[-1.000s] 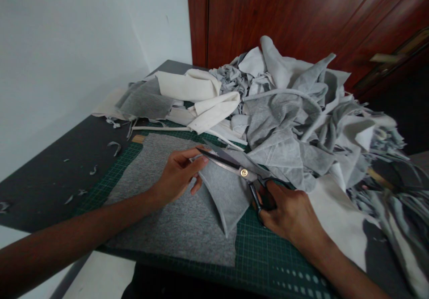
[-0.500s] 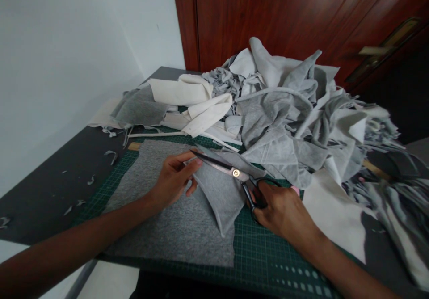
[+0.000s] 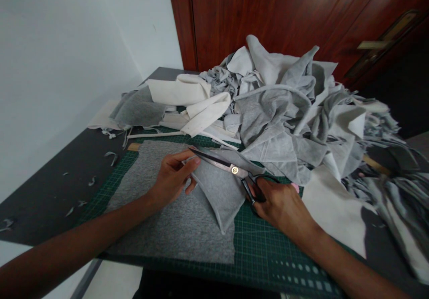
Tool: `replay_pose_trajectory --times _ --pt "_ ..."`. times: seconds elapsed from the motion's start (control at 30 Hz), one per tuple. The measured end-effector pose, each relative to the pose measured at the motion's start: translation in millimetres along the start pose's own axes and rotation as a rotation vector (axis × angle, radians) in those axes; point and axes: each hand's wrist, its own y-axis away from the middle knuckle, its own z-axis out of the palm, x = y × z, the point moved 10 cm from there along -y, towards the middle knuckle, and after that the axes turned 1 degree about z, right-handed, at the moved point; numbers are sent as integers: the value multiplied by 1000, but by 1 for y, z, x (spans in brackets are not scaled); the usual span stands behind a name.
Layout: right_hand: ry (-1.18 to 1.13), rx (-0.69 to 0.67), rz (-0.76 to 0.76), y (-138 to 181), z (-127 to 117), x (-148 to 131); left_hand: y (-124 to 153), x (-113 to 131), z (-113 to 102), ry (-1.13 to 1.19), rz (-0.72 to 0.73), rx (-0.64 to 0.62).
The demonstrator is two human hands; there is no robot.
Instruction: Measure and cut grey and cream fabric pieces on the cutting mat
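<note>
A grey fabric sheet [image 3: 157,218] lies flat on a green cutting mat [image 3: 268,245], with one part folded up into a flap [image 3: 219,191]. My left hand [image 3: 170,178] pinches the top edge of that flap, fingers closed on the cloth. My right hand [image 3: 281,203] grips the black handles of a pair of steel scissors [image 3: 231,168]. The blades point left toward my left fingertips, along the flap's upper edge, and look nearly closed.
A big heap of grey and white fabric offcuts [image 3: 288,111] covers the back and right of the dark table [image 3: 47,183]. Folded cream cloth [image 3: 187,95] lies behind the sheet. Small scraps [image 3: 110,156] dot the left side. A white wall stands left, a brown door behind.
The scissor blades have come closer together along the flap's edge. Both hands stay in about the same place; the view shifted slightly.
</note>
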Motion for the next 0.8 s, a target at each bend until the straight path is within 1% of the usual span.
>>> replay_pose_trajectory --times 0.13,0.37,0.43,0.63,0.8 --pt "2 -13 10 0 4 2 1 1 2 10 -9 -3" --pt "-1 -90 117 -2 11 14 -1 3 1 37 -3 16" --pt "4 -88 110 -2 10 13 -2 3 0 46 2 20" --pt "40 1 59 -1 4 9 -4 -2 -4 50 22 2" --pt "15 -20 47 0 6 9 -4 -2 -9 16 75 12"
